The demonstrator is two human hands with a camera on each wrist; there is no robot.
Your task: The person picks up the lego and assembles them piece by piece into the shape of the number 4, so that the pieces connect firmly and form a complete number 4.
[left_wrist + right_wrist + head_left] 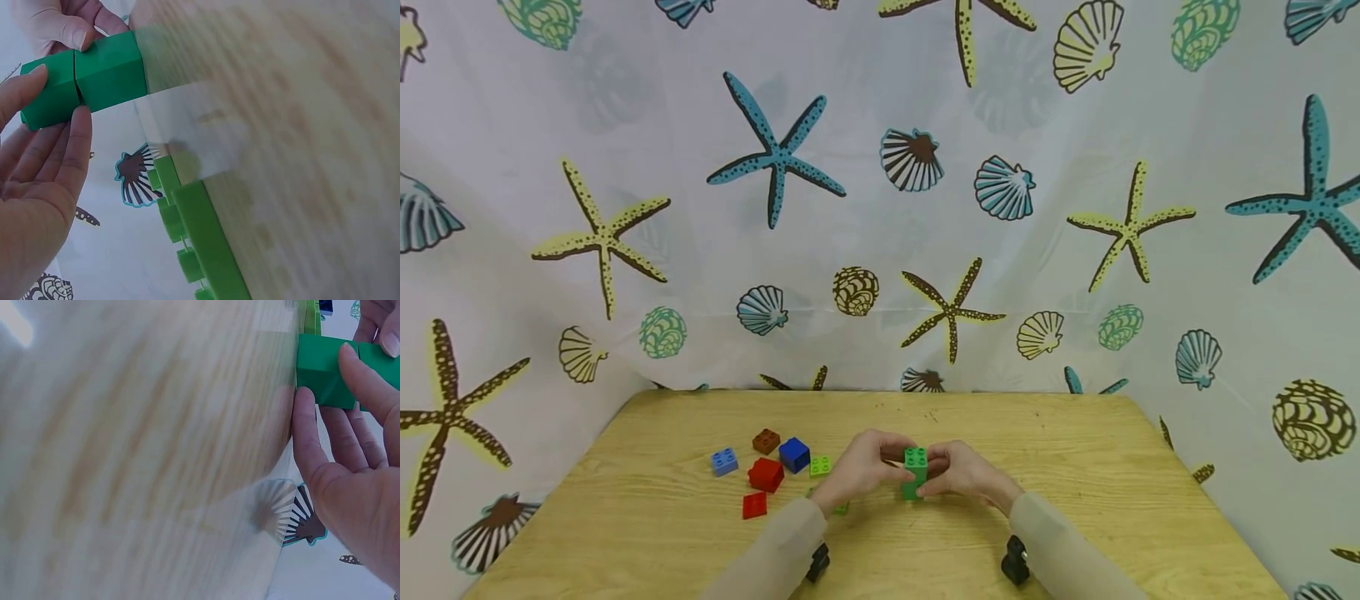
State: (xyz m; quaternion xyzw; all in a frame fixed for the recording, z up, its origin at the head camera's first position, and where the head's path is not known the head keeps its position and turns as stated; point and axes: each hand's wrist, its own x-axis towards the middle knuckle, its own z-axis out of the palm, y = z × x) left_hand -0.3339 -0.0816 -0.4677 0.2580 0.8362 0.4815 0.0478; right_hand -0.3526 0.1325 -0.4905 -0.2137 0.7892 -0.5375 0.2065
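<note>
By the light wood-grained bench [1090,475], red, blue, brown and lime-green plastic bricks [766,475] and a green two-block stack [915,463] are carried.

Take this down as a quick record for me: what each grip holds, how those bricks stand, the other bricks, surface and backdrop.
Left grip: holds upper green brick
Right grip: holds lower green brick
Arrangement: upright, end to end, seam visible
Other bricks: red brick, flat red brick, dark blue brick, light blue brick, brown brick, lime brick
Partly hidden: light green brick, behind left wrist
Surface: wooden table
Backdrop: starfish-and-seashell cloth
</note>
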